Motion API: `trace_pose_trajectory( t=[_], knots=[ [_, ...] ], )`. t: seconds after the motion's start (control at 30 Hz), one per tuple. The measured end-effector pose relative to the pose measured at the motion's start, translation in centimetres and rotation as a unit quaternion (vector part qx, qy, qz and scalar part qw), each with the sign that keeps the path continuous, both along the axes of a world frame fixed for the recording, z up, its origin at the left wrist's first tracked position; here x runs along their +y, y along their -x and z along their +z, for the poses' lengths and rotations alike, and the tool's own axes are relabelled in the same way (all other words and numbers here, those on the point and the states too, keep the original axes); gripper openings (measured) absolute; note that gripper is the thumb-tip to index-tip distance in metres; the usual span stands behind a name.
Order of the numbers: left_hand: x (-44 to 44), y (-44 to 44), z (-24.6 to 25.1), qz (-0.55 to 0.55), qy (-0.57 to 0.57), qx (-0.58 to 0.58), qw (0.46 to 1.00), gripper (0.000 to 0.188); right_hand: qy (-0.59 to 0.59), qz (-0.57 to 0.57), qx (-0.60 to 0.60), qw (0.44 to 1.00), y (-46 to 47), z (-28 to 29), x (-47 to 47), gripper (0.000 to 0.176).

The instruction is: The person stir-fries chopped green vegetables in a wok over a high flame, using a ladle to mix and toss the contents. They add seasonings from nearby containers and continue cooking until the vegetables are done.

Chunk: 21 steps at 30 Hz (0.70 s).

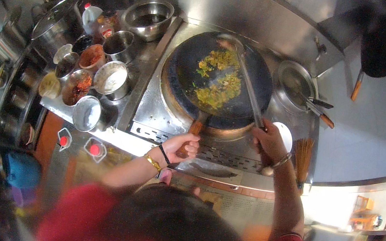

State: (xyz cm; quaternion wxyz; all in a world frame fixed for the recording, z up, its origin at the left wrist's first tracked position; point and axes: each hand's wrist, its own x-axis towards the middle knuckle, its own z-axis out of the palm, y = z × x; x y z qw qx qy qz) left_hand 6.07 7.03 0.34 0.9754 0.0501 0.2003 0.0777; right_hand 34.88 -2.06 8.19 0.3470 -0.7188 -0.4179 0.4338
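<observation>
A black wok [184,78] sits over a round burner in the steel stove. My left hand [182,146] is closed around its wooden handle [196,126], on the near side. In my right hand [269,140] is the long handle of a metal wok ladle [250,82]. The ladle's head reaches the wok's far inner wall and is slightly blurred. Yellow-green chopped food [222,82], perhaps egg with greens, lies in the wok in two joined heaps. A white plate [283,135], partly hidden by my right hand, rests on the stove beside it.
Left of the stove stand several metal seasoning pots [110,78], a large steel bowl [147,19] and a lidded stockpot [58,24]. On the right are a strainer in a steel basin [294,83] and a bamboo wok brush [302,160]. Red-capped jugs [95,149] stand below the counter.
</observation>
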Motion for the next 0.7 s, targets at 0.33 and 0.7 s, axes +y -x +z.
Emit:
trace_pose_trajectory(
  t=[0.33,0.7],
  knots=[
    [-0.3,0.3,-0.7,0.011,0.016,0.003,1.0,0.002,0.135,-0.014,0.027,0.99,6.9,3.0,-15.3,0.043],
    [-5.4,5.7,9.8,-0.057,0.013,0.092,0.994,0.023,0.022,-0.11,0.131,0.985,5.3,5.4,-8.0,0.027]
  ],
)
